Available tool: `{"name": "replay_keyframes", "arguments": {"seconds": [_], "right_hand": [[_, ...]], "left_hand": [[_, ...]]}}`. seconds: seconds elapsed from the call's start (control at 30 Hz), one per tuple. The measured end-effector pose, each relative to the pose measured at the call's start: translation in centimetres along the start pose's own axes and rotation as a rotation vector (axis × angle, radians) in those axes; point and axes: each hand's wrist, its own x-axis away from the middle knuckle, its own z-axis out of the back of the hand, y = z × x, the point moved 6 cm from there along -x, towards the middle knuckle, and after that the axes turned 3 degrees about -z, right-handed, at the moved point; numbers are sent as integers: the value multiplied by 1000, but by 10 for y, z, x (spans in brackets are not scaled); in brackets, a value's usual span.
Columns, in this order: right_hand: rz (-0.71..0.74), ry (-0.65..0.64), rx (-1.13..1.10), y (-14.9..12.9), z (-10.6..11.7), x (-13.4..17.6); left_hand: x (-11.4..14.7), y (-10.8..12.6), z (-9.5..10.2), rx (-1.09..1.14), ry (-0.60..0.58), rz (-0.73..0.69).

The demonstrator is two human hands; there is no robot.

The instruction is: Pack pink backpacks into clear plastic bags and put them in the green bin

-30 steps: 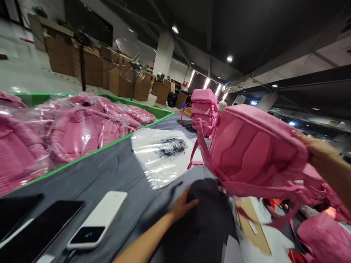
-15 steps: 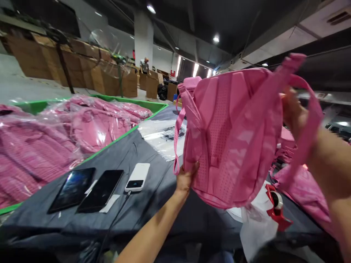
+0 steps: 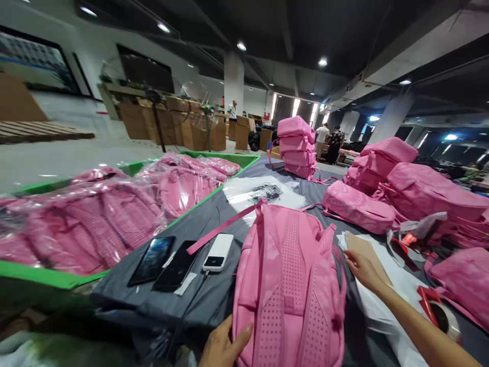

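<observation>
Here, the left hand (image 3: 224, 345) grasps the pink backpack (image 3: 289, 285) by its edge, maybe to steady it. Right of the backpack, the right hand (image 3: 361, 269) is loose and empty near brown cardboard (image 3: 367, 251).

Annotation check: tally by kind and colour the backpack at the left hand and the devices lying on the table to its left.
Pink backpack: 1
Black devices: 2
White device: 1
Total: 4

There are two black tablets (image 3: 153, 261), one white power bank (image 3: 219, 250) and uncountably many pink backpacks (image 3: 291, 280).
</observation>
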Motion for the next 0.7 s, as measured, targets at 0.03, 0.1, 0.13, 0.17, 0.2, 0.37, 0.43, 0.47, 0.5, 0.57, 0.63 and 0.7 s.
{"name": "replay_keyframes", "arguments": {"seconds": [0.03,0.1,0.13,0.17,0.2,0.37,0.43,0.47,0.5,0.57,0.63,0.7], "right_hand": [[56,3,-21,0,-3,6],[238,30,-79,-16,-9,24],[350,27,-111,-30,-15,37],[453,10,-139,-46,-25,51],[545,-28,-152,-63,-39,66],[740,-201,51,-115,-134,120],[675,-246,118,-111,-164,123],[650,-258,132,-105,-173,121],[644,-265,136,-99,-179,119],[663,-285,104,-89,-180,113],[650,-345,0,-84,-170,100],[579,-379,-129,-86,-152,77]], "left_hand": [[0,0,3,-102,-24,-16],[-11,12,19,-314,26,-36],[-22,24,28,-391,86,-55],[-37,40,36,-437,158,-96],[-56,60,42,-457,217,-160],[-186,157,29,-521,299,-350],[-236,168,22,-518,315,-140],[-254,170,19,-502,318,-68],[-269,170,17,-479,317,-3],[-289,167,19,-431,311,42],[-298,162,32,-382,314,31],[-299,157,57,-321,333,-9]]}}
